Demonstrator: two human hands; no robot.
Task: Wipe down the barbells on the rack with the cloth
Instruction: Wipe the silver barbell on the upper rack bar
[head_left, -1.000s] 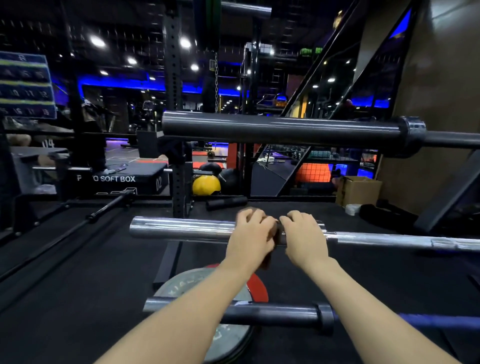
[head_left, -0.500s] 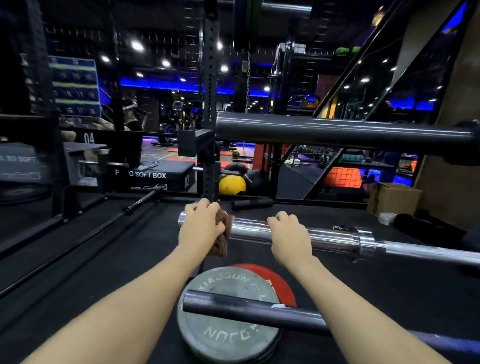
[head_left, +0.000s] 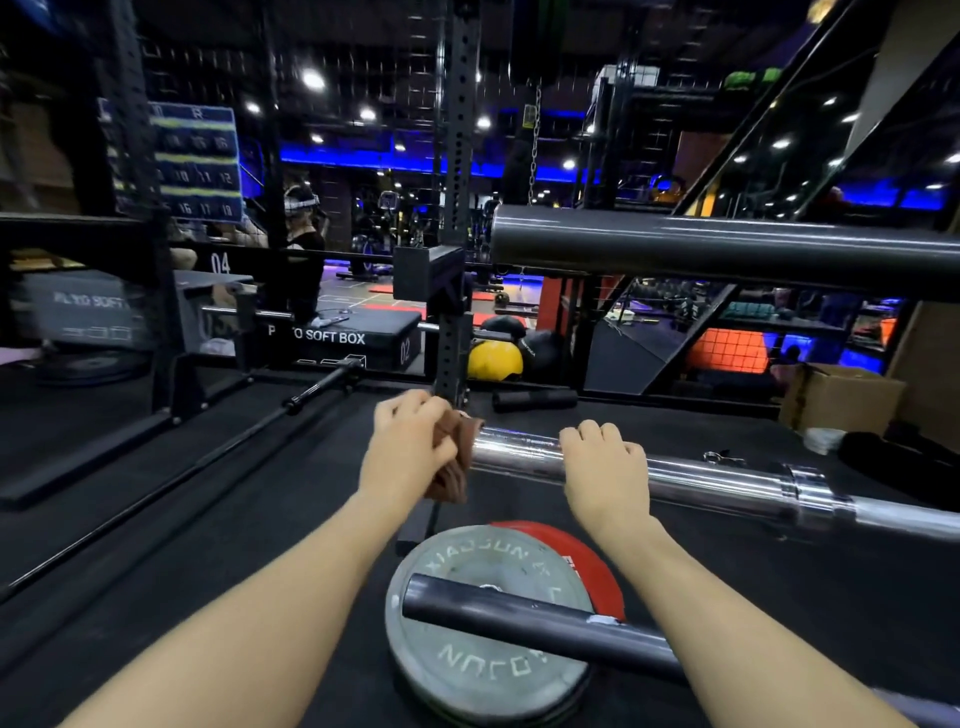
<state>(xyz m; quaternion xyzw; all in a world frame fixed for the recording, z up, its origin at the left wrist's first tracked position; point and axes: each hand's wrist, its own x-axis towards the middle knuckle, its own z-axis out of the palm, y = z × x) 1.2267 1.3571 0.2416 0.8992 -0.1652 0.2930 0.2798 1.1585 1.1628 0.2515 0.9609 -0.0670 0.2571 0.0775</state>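
Head view: left hand (head_left: 410, 447) grips brown cloth (head_left: 457, 457) at the chrome barbell (head_left: 701, 475) end — right hand (head_left: 605, 467) curls over its sleeve.

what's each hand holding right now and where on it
The left hand grips the brown cloth at the chrome barbell's sleeve end. The right hand grips that sleeve further along.

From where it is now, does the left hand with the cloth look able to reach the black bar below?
Probably yes: the left hand holds the cloth just above the black bar, with nothing between.
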